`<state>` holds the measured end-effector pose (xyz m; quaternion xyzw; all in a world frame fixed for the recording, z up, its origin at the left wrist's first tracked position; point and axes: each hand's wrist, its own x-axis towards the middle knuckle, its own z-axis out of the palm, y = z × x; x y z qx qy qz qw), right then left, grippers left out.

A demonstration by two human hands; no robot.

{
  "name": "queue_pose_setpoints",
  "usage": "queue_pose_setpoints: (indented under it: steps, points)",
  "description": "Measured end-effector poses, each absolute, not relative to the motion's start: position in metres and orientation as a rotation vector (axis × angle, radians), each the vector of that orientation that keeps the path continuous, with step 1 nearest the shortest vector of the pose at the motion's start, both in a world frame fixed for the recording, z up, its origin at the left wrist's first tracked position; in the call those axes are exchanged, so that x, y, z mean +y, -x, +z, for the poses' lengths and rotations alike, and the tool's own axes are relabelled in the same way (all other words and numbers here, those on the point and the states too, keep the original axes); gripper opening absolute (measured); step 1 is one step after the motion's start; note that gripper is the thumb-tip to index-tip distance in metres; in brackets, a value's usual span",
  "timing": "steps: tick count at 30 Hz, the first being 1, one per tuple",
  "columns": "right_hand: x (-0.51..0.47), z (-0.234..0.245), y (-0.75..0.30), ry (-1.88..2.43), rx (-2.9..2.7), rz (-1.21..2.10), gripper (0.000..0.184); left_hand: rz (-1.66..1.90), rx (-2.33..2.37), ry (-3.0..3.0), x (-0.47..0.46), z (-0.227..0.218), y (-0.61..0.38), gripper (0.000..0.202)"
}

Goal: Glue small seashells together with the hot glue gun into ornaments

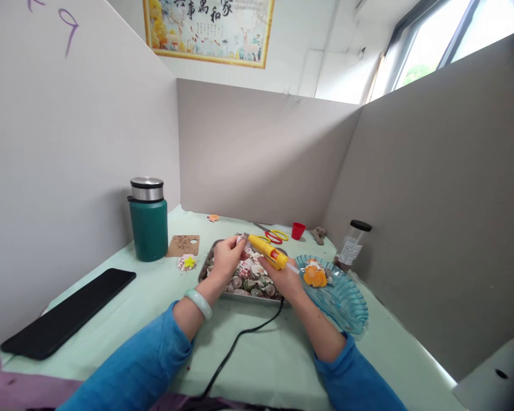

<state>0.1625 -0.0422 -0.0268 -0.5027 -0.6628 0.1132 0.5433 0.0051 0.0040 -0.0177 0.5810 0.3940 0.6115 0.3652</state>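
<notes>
I have both hands in work over the tray. Right hand: fingers wrapped around the yellow glue gun, nozzle pointing up and left; index position isn't clear, so I can't tell whether the trigger is pressed. Left hand: fingertips pinched together on a small pale piece, right at the nozzle. Too small for me to say what it is or whether there's glue on it.

Step in hand, my read: gluing the piece, with nozzle and piece lined up above the shells heaped in the tray.

Next move, as I judge it, calls for a steady left pinch, a short squeeze on the right, and bare fingertips clear of the hot tip. They're very near it.

Cord runs from under the right hand, over the tray's front edge and toward the wearer; I'd want slack there, a snag could pull the nozzle off line. Blue plate sits just right of the tray, orange piece on it, near the right wrist.
</notes>
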Motion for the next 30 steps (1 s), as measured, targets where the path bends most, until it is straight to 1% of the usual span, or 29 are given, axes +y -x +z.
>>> queue_pose_setpoints:
  steps: [7,16,22,30]
  points:
    - [-0.0447,-0.0226,-0.1612,1.254,-1.563,0.253,0.034,1.559,0.961,-1.342,0.0004,-0.012,-0.0046,0.037]
    - [-0.0429,-0.0233,-0.1623,1.236,-1.516,0.278,0.038,1.563,0.798,-1.141,0.0041,-0.0124,-0.0032,0.031]
    - [-0.0444,-0.0223,-0.1614,1.249,-1.569,0.273,0.036,1.555,0.763,-1.145,0.0058,-0.0136,-0.0023,0.034]
    - [-0.0435,-0.0237,-0.1618,1.248,-1.55,0.252,0.035,1.555,0.765,-1.15,0.005,-0.0129,-0.0022,0.033]
